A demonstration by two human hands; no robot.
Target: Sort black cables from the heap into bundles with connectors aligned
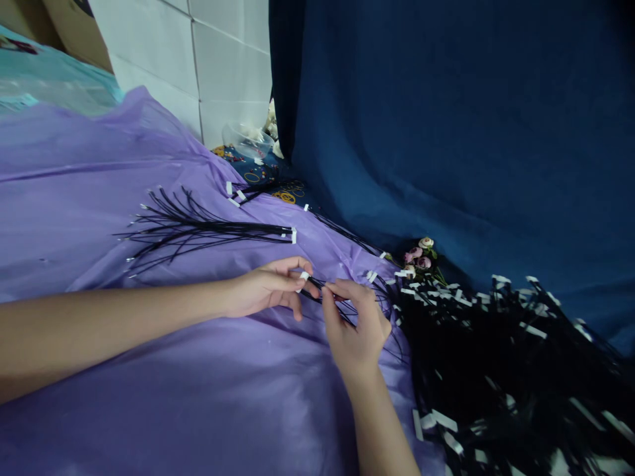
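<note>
My left hand (272, 287) pinches the white-tagged end of a small bundle of black cords (314, 295) above the purple sheet. Close by on the right, my right hand (356, 317) has thumb and forefinger closed on the same cords, whose loose ends trail off to the right. Beyond my left wrist lies a bundle of black cords (223, 229), its white-tagged end to the right and its free ends fanned out leftward. A big heap of black cords with white tags (476, 357) spreads to the right of my right hand.
Purple sheeting (198, 396) covers the work surface. Small artificial roses (421, 256) lie by the heap, against a dark blue cloth (446, 132). Farther back are yellow rubber bands (284, 197), more tagged cords (258, 188), a clear plastic bowl (248, 140) and a white tiled wall (159, 46).
</note>
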